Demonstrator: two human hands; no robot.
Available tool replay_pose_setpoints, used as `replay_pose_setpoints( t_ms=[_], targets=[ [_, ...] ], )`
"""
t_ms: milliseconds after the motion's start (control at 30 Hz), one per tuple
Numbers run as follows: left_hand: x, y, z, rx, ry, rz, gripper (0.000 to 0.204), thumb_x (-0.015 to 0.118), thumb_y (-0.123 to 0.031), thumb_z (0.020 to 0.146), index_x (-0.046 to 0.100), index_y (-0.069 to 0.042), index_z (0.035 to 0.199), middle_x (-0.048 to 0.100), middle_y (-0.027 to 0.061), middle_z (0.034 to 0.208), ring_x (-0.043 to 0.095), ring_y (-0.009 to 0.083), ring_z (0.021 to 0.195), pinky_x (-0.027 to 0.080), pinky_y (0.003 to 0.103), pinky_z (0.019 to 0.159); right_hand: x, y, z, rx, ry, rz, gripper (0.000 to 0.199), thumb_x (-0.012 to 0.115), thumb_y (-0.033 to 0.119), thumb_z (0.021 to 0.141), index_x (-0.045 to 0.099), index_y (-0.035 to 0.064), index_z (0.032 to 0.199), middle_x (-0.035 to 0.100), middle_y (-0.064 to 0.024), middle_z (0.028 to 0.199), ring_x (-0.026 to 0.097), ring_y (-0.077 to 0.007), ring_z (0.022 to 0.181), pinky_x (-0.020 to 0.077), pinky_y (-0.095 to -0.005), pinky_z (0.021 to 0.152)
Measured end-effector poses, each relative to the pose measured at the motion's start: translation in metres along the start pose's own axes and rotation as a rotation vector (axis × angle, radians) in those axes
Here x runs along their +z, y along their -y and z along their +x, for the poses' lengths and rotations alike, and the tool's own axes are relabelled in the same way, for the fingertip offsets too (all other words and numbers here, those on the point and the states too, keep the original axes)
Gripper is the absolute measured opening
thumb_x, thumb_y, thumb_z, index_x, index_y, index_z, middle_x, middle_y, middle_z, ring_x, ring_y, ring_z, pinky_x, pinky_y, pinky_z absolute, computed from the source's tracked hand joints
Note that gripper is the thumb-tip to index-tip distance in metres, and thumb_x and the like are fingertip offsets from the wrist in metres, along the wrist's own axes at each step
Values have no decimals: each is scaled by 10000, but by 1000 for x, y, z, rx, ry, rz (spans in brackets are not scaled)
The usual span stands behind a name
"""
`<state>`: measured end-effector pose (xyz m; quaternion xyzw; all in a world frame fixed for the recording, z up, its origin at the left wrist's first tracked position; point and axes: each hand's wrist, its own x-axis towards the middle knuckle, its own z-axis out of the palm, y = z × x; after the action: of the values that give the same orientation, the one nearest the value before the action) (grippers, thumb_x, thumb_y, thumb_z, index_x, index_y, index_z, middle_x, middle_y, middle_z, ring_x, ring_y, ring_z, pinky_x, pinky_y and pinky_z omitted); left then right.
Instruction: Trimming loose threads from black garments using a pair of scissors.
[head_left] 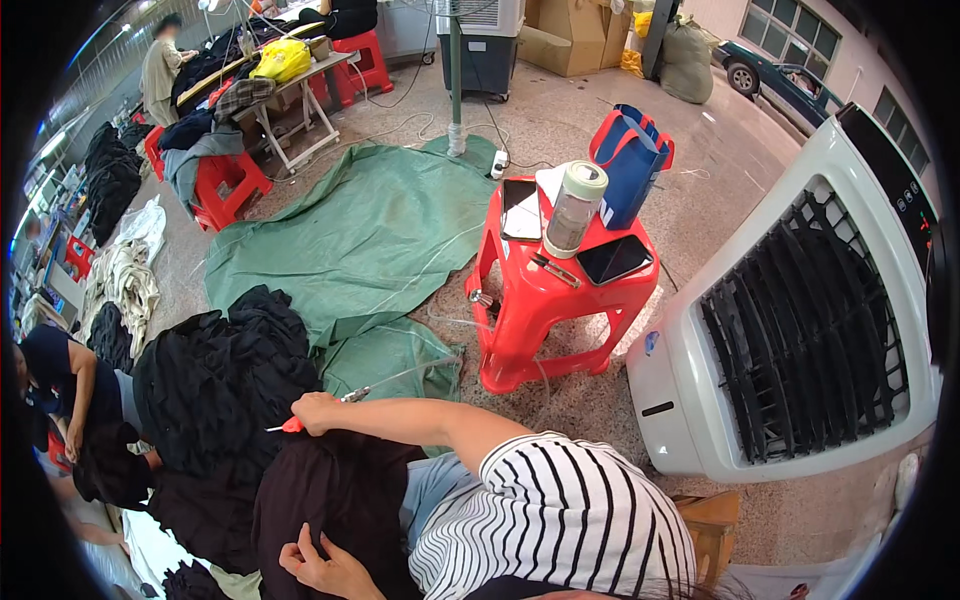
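Observation:
My right hand (313,411) reaches out to the left from a striped sleeve and is closed around small thread snips (288,425) with an orange-red handle. It rests at the upper edge of a black garment (330,490) spread over my lap. At the bottom of the view, my left hand (318,566) lies on the same garment, its fingers pinching the cloth. A heap of black garments (215,375) lies just left of my right hand.
A red plastic stool (545,300) ahead carries a bottle (575,208), two phones and a blue bag (630,165). A large white air cooler (800,330) stands to the right. A green tarp (370,240) covers the floor. Another person (60,385) sits at left.

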<state>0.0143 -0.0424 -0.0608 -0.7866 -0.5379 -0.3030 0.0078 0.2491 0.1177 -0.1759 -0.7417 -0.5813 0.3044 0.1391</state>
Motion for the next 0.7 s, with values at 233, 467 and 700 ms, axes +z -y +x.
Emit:
replay_pose_setpoints(
  t_ms=[233, 467, 700],
  targets=[
    [-21, -18, 6, 91, -155, 200, 191, 799, -126, 769, 749, -107, 952, 618, 181, 1062, 603, 351, 1007, 461, 497, 916, -31, -22, -1, 98, -214, 361, 393, 683, 27, 697, 695, 101, 1083, 707, -171, 1064, 684, -350, 1021, 554, -432, 800],
    [-16, 52, 12, -69, -300, -96, 188, 687, -169, 915, 704, -45, 1055, 696, 180, 984, 661, 338, 882, 511, 454, 866, -141, 17, -73, -507, -344, 823, 451, 677, -4, 665, 620, 19, 1112, 605, -70, 889, 578, -176, 826, 470, -317, 741],
    [-19, 188, -36, 269, -339, -97, 328, 679, -266, 913, 665, -13, 1121, 676, 230, 1049, 641, 386, 962, 494, 458, 904, -188, 105, -152, -900, -507, 963, 417, 618, -31, 732, 561, 16, 1143, 599, -68, 913, 565, -148, 834, 465, -295, 769]
  ],
)
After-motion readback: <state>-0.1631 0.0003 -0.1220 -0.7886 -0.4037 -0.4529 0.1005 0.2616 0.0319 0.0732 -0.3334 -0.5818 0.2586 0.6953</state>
